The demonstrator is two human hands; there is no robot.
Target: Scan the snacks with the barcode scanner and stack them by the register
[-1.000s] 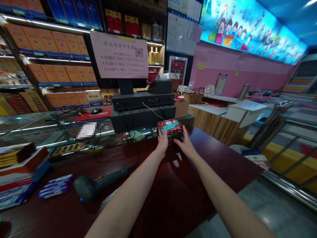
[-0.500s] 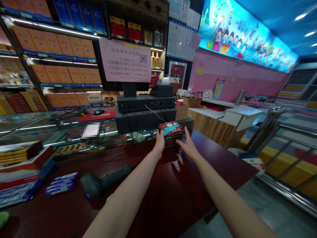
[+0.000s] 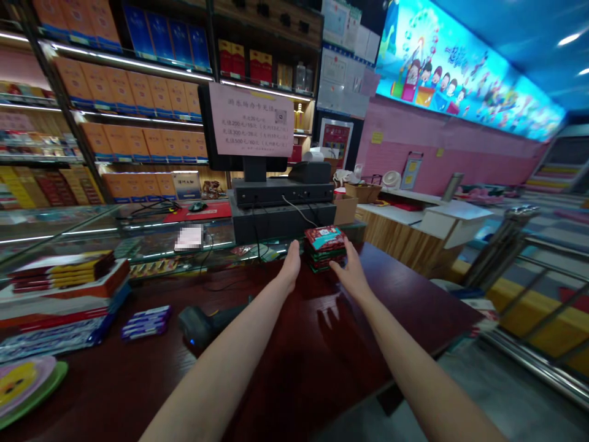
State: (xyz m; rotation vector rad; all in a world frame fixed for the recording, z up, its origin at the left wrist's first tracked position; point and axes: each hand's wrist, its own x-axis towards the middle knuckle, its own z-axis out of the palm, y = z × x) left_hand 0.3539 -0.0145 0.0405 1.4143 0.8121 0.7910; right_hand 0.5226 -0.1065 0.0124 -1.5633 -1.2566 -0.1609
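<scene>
A small stack of red and teal packets (image 3: 326, 247) sits on the dark red counter (image 3: 322, 350), just in front of the black till base (image 3: 280, 212). My left hand (image 3: 291, 268) hovers just left of the stack, fingers straight and together, not touching it. To the right of the stack and slightly nearer me is my right hand (image 3: 353, 274), fingers stretched out towards the packets, apparently just off them. Neither hand holds anything.
A black barcode scanner (image 3: 202, 323) lies on the counter at left, beside purple packets (image 3: 145, 321) and piles of flat boxes (image 3: 59, 294). A monitor with a pink notice (image 3: 251, 121) stands on the till. Glass display cases and stocked shelves lie behind; a metal railing (image 3: 519, 245) is at right.
Both hands have come off the stack of packets and drawn back slightly. The stack stays on the counter. The view has shifted right, showing more of the left counter.
</scene>
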